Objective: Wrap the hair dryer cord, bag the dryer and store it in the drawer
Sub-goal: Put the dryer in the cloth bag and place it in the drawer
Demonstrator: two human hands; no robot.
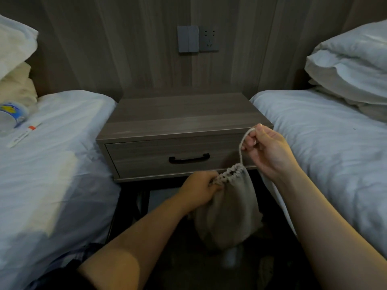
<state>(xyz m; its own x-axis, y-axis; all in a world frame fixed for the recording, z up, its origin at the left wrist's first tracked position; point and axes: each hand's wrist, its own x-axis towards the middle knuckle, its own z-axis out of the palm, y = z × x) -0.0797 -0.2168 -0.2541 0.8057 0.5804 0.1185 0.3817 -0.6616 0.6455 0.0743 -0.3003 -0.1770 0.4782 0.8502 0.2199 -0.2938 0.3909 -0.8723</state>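
A grey cloth drawstring bag hangs full and bulging in front of the nightstand, its mouth gathered tight. My left hand grips the puckered rim at the bag's left side. My right hand is raised to the upper right and pinches the pale drawstring, which runs taut down to the bag's mouth. The hair dryer and its cord are hidden. The nightstand drawer with its black handle is closed, just behind the bag.
The wooden nightstand stands between two white beds, one on the left and one on the right. A plastic bottle and a white pen-like item lie on the left bed. A wall socket is above the nightstand.
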